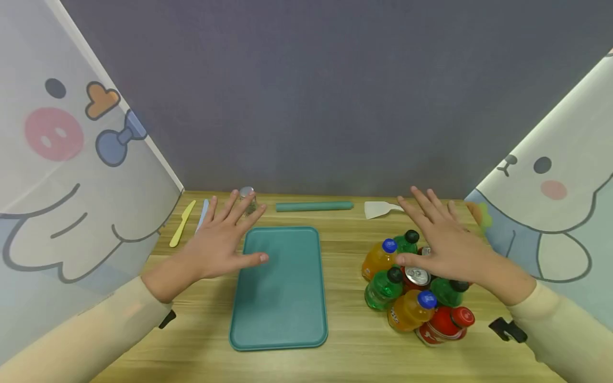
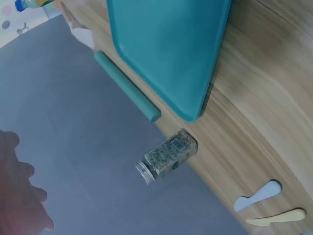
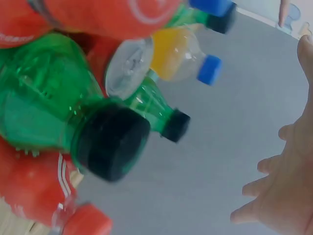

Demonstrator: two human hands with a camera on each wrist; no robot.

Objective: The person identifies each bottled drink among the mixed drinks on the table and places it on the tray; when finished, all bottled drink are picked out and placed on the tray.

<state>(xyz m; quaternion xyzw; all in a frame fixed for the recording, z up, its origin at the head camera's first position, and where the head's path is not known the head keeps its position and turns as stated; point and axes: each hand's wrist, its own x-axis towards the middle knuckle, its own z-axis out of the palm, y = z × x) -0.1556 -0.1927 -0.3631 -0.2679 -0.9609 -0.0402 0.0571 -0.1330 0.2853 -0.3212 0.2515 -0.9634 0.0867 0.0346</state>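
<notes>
The tray (image 1: 280,298) lies mid-table, bottles (image 1: 412,298) clustered to its right, a jar (image 1: 247,200) behind it.

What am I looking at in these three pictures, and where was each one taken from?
There is no machine here: a person works with two bare hands. The wide picture comes from a camera on the person's head, looking down at a wooden table. The other two come from cameras on the wrists, so they look tilted and very close.

In the head view, the left hand hovers open at the left edge of a teal tray. The right hand is spread open over a cluster of bottles, orange, green and red, with a can among them. Neither hand holds anything.

Along the far edge lie a yellow knife, a spice jar, a teal rod and a white spatula.

The left wrist view shows the tray, rod and jar; the right wrist view shows the bottles up close.
</notes>
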